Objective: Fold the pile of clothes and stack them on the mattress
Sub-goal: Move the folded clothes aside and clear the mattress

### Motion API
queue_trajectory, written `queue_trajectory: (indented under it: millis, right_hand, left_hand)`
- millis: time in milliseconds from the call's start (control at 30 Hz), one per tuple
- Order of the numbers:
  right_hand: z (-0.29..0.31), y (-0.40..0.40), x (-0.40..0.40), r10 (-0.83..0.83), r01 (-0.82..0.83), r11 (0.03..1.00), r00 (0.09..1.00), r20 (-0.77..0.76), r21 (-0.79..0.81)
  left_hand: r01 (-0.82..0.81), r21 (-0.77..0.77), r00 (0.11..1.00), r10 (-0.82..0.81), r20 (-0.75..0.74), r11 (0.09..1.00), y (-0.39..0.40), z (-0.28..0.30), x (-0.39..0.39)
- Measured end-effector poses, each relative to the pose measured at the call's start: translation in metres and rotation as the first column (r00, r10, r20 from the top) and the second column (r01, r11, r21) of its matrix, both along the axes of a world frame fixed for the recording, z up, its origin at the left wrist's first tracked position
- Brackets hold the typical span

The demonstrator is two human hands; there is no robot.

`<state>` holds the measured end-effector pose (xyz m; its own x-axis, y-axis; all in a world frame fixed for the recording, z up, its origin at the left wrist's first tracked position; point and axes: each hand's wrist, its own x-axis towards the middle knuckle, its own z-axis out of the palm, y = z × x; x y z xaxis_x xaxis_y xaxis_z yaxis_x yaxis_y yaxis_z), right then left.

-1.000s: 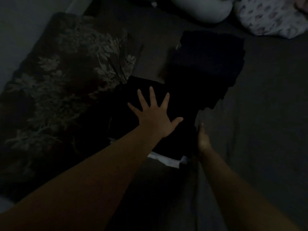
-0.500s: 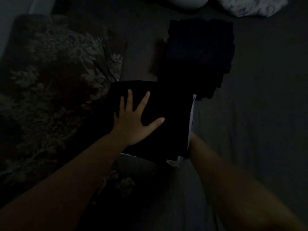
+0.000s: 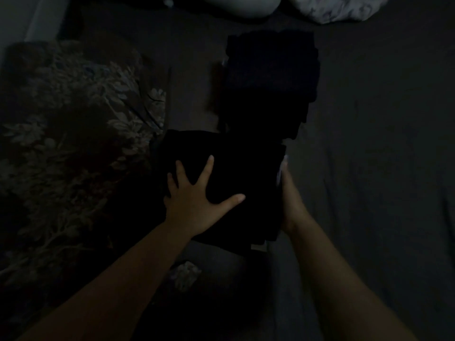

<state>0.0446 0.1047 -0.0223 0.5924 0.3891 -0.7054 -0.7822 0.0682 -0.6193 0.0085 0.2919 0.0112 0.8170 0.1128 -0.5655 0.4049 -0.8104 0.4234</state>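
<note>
The room is very dim. A stack of folded black clothes [image 3: 241, 168] lies on the grey mattress [image 3: 369, 156] in front of me. My left hand [image 3: 197, 200] rests flat on top of the stack near its left edge, fingers spread. My right hand [image 3: 289, 193] presses straight fingers against the stack's right side, where a thin pale edge of fabric shows. Behind the stack sits a second dark heap of clothes [image 3: 270, 75]; I cannot tell whether it is folded.
A floral-patterned blanket [image 3: 73, 143] covers the left side. A white pillow [image 3: 241, 6] and a patterned pillow [image 3: 337, 8] lie at the far end. A small patterned scrap [image 3: 184, 274] sits near my left forearm.
My left hand slid leftward across the top of the stack. My right hand moved from the stack's near corner up along its right side, fingers now straight against it.
</note>
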Motion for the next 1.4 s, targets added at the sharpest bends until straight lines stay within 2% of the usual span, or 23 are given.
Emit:
queue_trajectory:
  millis: [33, 100, 167, 233, 333, 367, 400, 467, 500, 533, 567, 667, 733, 933, 1033, 1200, 1400]
  right_hand:
    - [-0.001, -0.002, -0.001, -0.17, 0.17, 0.985, 0.985, 0.013, -0.042]
    - [0.005, -0.004, -0.007, -0.24, 0.25, 0.963, 0.965, 0.104, -0.102]
    - [0.005, 0.008, -0.003, -0.096, 0.153, 0.956, 0.97, 0.223, -0.252]
    - [0.007, 0.025, 0.004, -0.048, 0.136, 0.906, 0.974, 0.221, -0.401]
    - [-0.001, 0.03, 0.004, -0.046, 0.161, 0.849, 0.971, 0.233, -0.503]
    - [-0.003, 0.028, 0.006, -0.038, 0.148, 0.846, 0.975, 0.218, -0.512]
    - [-0.006, 0.026, 0.006, -0.039, 0.147, 0.847, 0.975, 0.217, -0.51]
    - [-0.007, 0.02, 0.005, -0.037, 0.149, 0.858, 0.973, 0.23, -0.492]
    - [-0.01, 0.018, 0.005, -0.027, 0.145, 0.86, 0.971, 0.239, -0.49]
    - [-0.012, 0.017, 0.005, -0.021, 0.141, 0.86, 0.97, 0.243, -0.49]
    - [-0.014, 0.016, 0.006, -0.019, 0.14, 0.856, 0.97, 0.242, -0.498]
    - [-0.021, 0.013, 0.008, -0.026, 0.196, 0.821, 0.951, 0.308, -0.537]
    - [-0.023, 0.012, 0.006, -0.029, 0.221, 0.815, 0.939, 0.343, -0.536]
    - [-0.014, 0.02, -0.006, 0.054, 0.169, 0.832, 0.923, 0.381, -0.528]
    - [-0.002, 0.019, -0.007, 0.034, 0.137, 0.889, 0.931, 0.363, -0.437]
    - [0.012, -0.005, -0.024, 0.035, 0.136, 0.901, 0.924, 0.38, -0.411]
    - [0.033, -0.086, -0.071, -0.054, 0.196, 0.889, 0.942, 0.33, -0.413]
  left_hand:
    - [0.019, 0.009, 1.0, -0.019, 0.01, 1.0, -0.004, -0.001, 0.004]
    - [0.0, -0.014, 0.995, 0.002, 0.098, 1.0, -0.001, -0.007, 0.015]
    - [-0.12, -0.121, 0.957, 0.147, 0.25, 0.985, 0.018, -0.013, 0.025]
    - [-0.264, -0.239, 0.9, 0.328, 0.288, 0.935, 0.04, -0.016, 0.031]
    - [-0.389, -0.142, 0.903, 0.407, 0.135, 0.91, 0.064, -0.026, 0.035]
    - [-0.414, -0.216, 0.899, 0.435, 0.056, 0.884, 0.067, -0.03, 0.037]
    - [-0.454, -0.351, 0.88, 0.473, -0.034, 0.819, 0.07, -0.036, 0.035]
    - [-0.561, -0.592, 0.822, 0.476, -0.313, 0.578, 0.068, -0.044, 0.028]
    - [-0.621, -0.63, 0.778, 0.464, -0.424, 0.466, 0.067, -0.048, 0.026]
    - [-0.654, -0.632, 0.75, 0.465, -0.471, 0.416, 0.065, -0.052, 0.026]
    - [-0.653, -0.632, 0.749, 0.483, -0.454, 0.418, 0.064, -0.057, 0.028]
    - [-0.52, -0.521, 0.841, 0.513, -0.173, 0.677, 0.054, -0.063, 0.038]
    - [-0.454, -0.52, 0.878, 0.463, -0.122, 0.724, 0.044, -0.061, 0.041]
    - [-0.489, -0.527, 0.865, 0.462, -0.194, 0.695, 0.035, -0.055, 0.051]
    - [-0.514, -0.548, 0.847, 0.491, -0.203, 0.66, 0.034, -0.05, 0.045]
    - [-0.585, -0.602, 0.804, 0.486, -0.343, 0.544, 0.018, -0.034, 0.014]
    - [-0.491, -0.634, 0.871, 0.313, -0.379, 0.597, -0.06, -0.018, -0.013]
